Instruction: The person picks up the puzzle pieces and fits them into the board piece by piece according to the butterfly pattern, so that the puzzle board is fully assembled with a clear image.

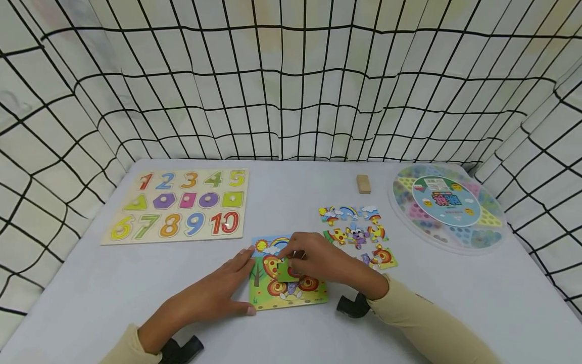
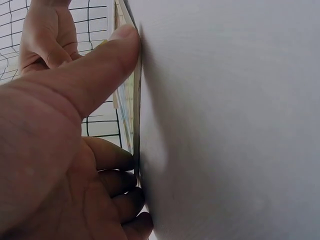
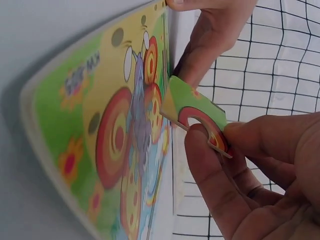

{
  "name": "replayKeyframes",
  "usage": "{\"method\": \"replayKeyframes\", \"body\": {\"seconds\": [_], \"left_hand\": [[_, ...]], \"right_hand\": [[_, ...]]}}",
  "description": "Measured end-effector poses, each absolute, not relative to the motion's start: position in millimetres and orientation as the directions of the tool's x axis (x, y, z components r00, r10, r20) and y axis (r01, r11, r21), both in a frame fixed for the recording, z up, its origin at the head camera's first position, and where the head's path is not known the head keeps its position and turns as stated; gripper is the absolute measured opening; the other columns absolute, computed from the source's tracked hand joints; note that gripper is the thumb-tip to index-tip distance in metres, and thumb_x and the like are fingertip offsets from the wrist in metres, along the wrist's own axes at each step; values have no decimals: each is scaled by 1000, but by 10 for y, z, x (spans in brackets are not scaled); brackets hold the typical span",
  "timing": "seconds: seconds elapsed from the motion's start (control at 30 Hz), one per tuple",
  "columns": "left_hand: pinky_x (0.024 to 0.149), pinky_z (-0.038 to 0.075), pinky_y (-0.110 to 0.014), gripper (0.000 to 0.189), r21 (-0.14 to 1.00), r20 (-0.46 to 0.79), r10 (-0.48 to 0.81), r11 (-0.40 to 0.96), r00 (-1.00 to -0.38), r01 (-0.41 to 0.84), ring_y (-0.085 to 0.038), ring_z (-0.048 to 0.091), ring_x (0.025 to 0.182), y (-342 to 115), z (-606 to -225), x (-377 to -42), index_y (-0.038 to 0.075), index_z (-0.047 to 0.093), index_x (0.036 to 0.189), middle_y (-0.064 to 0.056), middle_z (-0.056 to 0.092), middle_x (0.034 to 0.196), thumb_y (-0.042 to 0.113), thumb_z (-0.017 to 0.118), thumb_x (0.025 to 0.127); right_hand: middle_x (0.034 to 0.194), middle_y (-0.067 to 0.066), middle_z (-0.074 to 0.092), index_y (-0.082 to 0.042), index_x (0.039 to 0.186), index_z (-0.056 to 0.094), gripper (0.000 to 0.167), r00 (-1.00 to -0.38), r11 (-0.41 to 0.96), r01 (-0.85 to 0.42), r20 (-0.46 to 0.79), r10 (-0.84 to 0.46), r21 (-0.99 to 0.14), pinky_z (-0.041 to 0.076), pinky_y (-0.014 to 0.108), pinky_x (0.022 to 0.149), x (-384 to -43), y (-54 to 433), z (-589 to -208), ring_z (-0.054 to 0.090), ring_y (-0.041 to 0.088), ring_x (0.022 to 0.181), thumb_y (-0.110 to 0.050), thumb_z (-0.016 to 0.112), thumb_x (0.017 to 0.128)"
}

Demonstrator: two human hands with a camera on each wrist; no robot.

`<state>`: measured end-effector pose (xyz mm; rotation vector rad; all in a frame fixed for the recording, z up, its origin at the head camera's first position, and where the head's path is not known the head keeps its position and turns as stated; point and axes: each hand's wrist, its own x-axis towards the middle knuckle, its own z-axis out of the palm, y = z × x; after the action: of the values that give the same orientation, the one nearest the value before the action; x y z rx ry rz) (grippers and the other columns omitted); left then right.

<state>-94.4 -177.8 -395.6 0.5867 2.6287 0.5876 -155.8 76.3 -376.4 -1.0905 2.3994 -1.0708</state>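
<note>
Puzzle piece pinched in right fingers; extended left fingers touch the board; only the head view shows the loose pieces.

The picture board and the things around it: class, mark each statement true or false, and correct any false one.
1. The right hand pinches a puzzle piece. True.
2. The left hand grips the wooden block. False: it touches the edge of the picture board.
3. The number board shows numerals 1 to 10. True.
4. The wooden block is inside the round container. False: it is outside, on the table.
5. Loose puzzle pieces lie to the picture board's right. True.
</note>
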Motion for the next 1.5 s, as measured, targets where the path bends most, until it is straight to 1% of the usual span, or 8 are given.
{"method": "replayKeyframes", "body": {"seconds": [0.17, 0.4, 0.6, 0.67, 0.83, 1.0, 1.27, 1.5], "left_hand": [[113, 25, -49, 101, 478, -275, 482, 819, -832, 317, -29, 10, 147, -1790, -3958, -939, 4, 27, 153, -6, 9, 163, 48, 78, 78], [115, 19, -49, 98, 484, -253, 541, 788, -802, 379, -29, 6, 147, -1832, -3965, -929, 1, 24, 153, -8, 7, 163, 48, 74, 82], [116, 17, -49, 98, 493, -248, 554, 779, -795, 389, -29, 5, 148, -1849, -3962, -921, 1, 23, 153, -8, 5, 163, 50, 72, 83], [115, 18, -49, 98, 493, -247, 552, 779, -796, 388, -29, 6, 148, -1848, -3966, -923, 2, 23, 153, -7, 5, 163, 50, 72, 83], [115, 18, -49, 99, 494, -248, 549, 781, -799, 383, -29, 6, 148, -1843, -3971, -928, 1, 24, 153, -8, 6, 163, 49, 73, 83], [115, 20, -48, 99, 483, -258, 530, 795, -808, 367, -28, 7, 148, -1833, -3975, -937, 3, 25, 153, -6, 8, 163, 50, 74, 81], [115, 21, -49, 99, 487, -262, 525, 796, -810, 359, -28, 7, 147, -1827, -3979, -940, 3, 25, 153, -6, 9, 162, 49, 74, 81], [115, 20, -49, 99, 490, -263, 516, 799, -816, 347, -27, 7, 148, -1822, -3975, -939, 3, 25, 153, -6, 9, 162, 50, 75, 81]], "right_hand": [[92, -3, 61, -5, 109, 74, 21, -673, 427, -490, 19, -739, -760, 51, 21, 64, -1545, 630, -3801, 55, 7, 76, -1, 63, 91], [90, -4, 66, -3, 103, 76, 18, -631, 369, -500, 38, -775, -783, 53, 20, 66, -1516, 508, -3801, 58, 3, 77, 2, 65, 89], [90, -8, 65, -5, 102, 75, 16, -650, 415, -466, -16, -759, -781, 52, 18, 69, -1483, 422, -3785, 58, 1, 79, 0, 68, 89], [91, -7, 66, -6, 102, 75, 16, -652, 424, -464, -24, -758, -778, 51, 18, 70, -1479, 393, -3800, 58, 1, 80, 0, 68, 89], [87, -7, 65, -8, 99, 74, 16, -650, 453, -511, -17, -760, -731, 49, 16, 67, -1483, 322, -3854, 54, 2, 77, 0, 69, 87], [90, -11, 61, -11, 98, 75, 14, -652, 519, -513, -83, -753, -684, 48, 15, 67, -1466, 273, -3872, 53, 2, 81, -3, 71, 87], [89, -9, 53, -11, 107, 75, 27, -631, 555, -517, -149, -762, -652, 47, 15, 64, -1446, 260, -3894, 50, 3, 77, -5, 78, 81], [82, -9, 53, -13, 107, 74, 27, -654, 583, -523, -146, -743, -622, 43, 16, 64, -1438, 252, -3908, 47, 3, 78, -9, 78, 81]]}}
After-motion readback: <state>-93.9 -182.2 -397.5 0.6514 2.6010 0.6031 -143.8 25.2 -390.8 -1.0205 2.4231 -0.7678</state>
